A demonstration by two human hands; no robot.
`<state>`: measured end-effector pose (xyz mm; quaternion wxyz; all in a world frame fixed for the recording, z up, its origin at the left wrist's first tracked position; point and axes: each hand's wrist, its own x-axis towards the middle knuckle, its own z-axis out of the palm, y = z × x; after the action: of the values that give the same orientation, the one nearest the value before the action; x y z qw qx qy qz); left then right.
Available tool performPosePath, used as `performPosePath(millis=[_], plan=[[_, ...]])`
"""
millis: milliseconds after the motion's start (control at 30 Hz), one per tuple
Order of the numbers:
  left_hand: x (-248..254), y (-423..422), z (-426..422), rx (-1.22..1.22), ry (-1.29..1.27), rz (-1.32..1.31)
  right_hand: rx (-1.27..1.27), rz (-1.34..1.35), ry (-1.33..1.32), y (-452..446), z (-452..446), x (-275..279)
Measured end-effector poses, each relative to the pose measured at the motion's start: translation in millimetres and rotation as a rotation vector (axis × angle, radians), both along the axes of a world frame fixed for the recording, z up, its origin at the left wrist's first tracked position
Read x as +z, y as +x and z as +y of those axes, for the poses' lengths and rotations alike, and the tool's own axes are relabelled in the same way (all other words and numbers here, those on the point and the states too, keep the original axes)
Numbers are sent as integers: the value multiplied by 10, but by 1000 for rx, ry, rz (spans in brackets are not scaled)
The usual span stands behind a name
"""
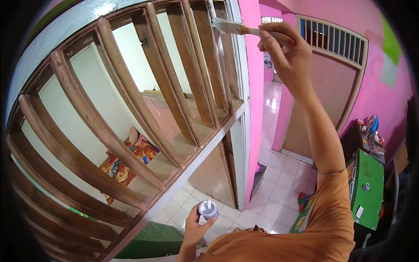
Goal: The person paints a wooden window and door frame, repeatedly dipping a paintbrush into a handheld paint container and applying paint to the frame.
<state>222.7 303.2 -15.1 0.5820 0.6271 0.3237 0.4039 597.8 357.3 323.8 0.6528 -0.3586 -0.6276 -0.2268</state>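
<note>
My right hand (283, 50) is raised at the upper right, its fingers closed round the handle of a paintbrush (244, 29). The brush's whitish bristles touch or nearly touch the rightmost slat of a brown wooden grille (126, 91), near its top. Lower down, my left hand (198, 225) holds a small open paint can (208, 210) with pale grey-white paint inside and on its rim. The frame (239, 126) beside and below the slats is pale grey, while the slats are bare brown. A pale streak runs along the rightmost slat.
Behind the grille lies a room with a patterned bedspread (126, 163). To the right are a pink wall (331, 17), a brown door (318, 96) and a green cabinet (366, 192). White floor tiles (279, 174) stretch below. Another green surface (152, 240) is at the bottom.
</note>
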Motion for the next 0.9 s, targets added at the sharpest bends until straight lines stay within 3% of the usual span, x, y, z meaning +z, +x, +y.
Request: performPosePath(millis=[100,233,367,400,500,700,767,800,900], plan=[[2,-4,15,3,-8,9,197,69,171,-94,63,130],[34,5,21,2,-14,-9,126,18,246,-127,265,303],[62,-7,12,-3,-21,24,-70,-59,185,-154,215,103],[54,-16,5,8,-14,27,37,50,167,-201,192,80],[18,-34,33,14,-15,30,-20,3,330,-192,210,219],[5,-55,48,-11,-2,24,14,-1,295,-203,277,146],[-5,-63,38,-7,2,18,-221,-125,211,-183,165,25],[-12,-75,36,-4,-9,27,-72,-15,198,-219,169,-7],[-17,-88,31,-9,-27,47,-132,-50,289,-175,163,104]])
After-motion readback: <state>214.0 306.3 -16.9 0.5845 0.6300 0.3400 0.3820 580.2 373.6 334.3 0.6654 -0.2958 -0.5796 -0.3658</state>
